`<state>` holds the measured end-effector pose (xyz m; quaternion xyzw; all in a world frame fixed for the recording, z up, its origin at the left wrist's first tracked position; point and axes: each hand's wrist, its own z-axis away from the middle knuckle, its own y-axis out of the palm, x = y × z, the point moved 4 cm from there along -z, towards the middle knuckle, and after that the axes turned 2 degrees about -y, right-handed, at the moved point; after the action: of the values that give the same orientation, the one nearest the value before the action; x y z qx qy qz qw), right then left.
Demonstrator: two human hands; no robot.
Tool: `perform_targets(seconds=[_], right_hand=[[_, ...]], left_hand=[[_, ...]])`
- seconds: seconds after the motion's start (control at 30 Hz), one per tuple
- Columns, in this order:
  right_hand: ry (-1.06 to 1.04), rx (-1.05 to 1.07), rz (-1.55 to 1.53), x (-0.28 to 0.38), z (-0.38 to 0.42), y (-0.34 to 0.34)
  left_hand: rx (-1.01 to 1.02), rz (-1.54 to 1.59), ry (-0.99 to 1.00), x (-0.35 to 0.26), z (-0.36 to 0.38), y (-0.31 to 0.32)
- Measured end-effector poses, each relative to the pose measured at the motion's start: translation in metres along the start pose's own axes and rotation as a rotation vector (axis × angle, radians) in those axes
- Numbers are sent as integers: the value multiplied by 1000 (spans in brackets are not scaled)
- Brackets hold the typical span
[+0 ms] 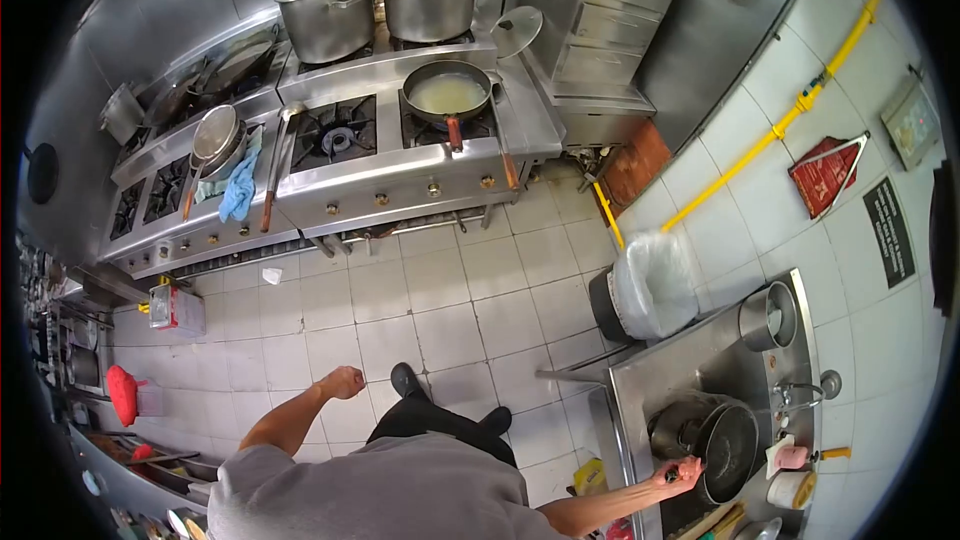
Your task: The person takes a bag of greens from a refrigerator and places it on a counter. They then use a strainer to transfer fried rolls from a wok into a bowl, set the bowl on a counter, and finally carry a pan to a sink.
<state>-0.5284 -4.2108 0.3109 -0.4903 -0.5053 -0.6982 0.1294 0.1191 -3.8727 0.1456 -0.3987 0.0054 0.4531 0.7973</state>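
My right hand [678, 478] is closed around the handle of a dark frying pan [732, 452]. The pan is over the sink [640, 370], tilted, its inside looking wet. Beneath and beside it in the basin is a metal pot [672, 428], partly covered by the pan. My left hand [344, 382] hangs over the tiled floor, fingers curled in with nothing visible in them. Close to the pan are a tap [800, 395], a pink item [792, 457] and a white tub [790, 490].
A long stove [330, 190] carries two large stockpots [326, 15] and a pan of cloudy liquid [447, 95]. A lined bin [655, 285] stands between the sink and a yellow gas pipe [730, 170]. A metal tin [178, 310] sits on the floor [450, 290] at left.
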Motion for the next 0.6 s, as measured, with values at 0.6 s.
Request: perform_targets(seconds=[0.6], right_hand=[[221, 252, -453, -31, 155, 359]], left_hand=[[-305, 399, -271, 349, -7, -17]])
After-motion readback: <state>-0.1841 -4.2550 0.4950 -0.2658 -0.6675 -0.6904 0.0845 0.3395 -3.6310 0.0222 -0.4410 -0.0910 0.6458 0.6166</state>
